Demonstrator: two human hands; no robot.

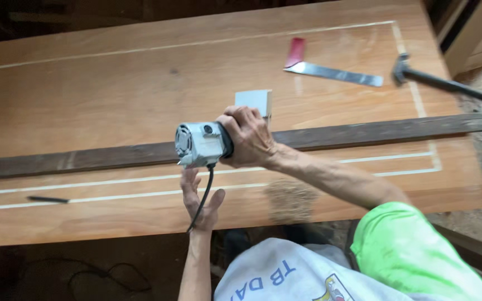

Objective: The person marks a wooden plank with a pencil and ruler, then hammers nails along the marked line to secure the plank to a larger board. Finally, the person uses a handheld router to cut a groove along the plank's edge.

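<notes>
Right hand (250, 136) clamped round grey router (203, 144) at mid panel (85, 95), riding dark batten (364, 134); left hand (202, 198) open under motor, fingers brushing cord (203, 195). I judge grooves (112, 181) near front edge cut; how much is left, can't tell. Square (330, 71), hammer (442, 81) parked at far right corner

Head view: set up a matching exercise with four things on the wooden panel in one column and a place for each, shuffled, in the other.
Things:
1. power tool
2. hammer
3. try square
4. pencil

Places:
A. near the left edge, by the lower pale grooves
B. far right corner, handle over the edge
C. gripped by the right hand on the dark guide strip
D. far side, left of the hammer

Pairs: 1-C, 2-B, 3-D, 4-A
</notes>
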